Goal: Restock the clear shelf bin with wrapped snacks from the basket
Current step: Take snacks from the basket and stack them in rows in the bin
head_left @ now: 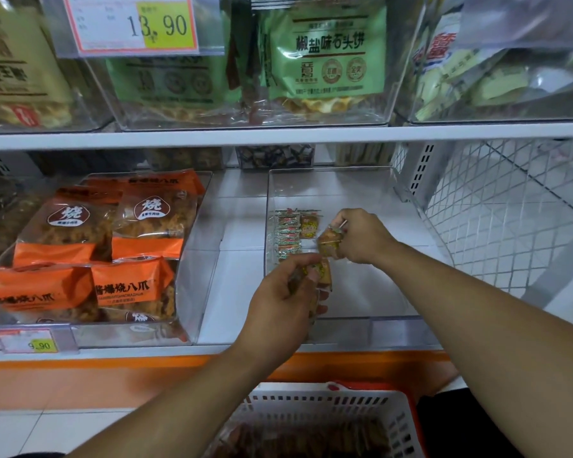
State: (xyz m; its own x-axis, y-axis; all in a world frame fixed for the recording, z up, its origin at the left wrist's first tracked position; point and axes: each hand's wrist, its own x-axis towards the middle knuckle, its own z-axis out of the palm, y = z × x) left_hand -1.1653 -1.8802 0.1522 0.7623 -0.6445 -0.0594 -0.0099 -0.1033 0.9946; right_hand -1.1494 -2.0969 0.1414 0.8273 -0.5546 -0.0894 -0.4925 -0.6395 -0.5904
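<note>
A spill is the risk here: several wrapped snacks [315, 276] are pinched in the left hand [278, 292], so one could be dropped short of the clear shelf bin [371, 292]. Another snack [328, 241], seemingly one, is gripped by the right hand [361, 238], just right of the row [286, 234] already laid. The basket [328, 421] is left below both wrists.

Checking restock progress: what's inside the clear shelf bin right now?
A short row of wrapped snacks lies at the clear shelf bin's left. Both hands hold more snacks over it, covering some floor.
</note>
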